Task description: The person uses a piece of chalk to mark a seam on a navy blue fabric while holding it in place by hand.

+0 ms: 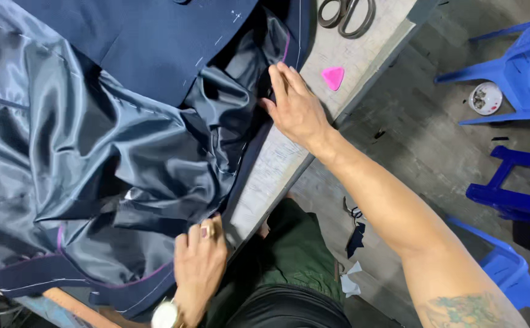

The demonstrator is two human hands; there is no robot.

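Navy jacket (155,54) lies lining-up, crumpled, on table
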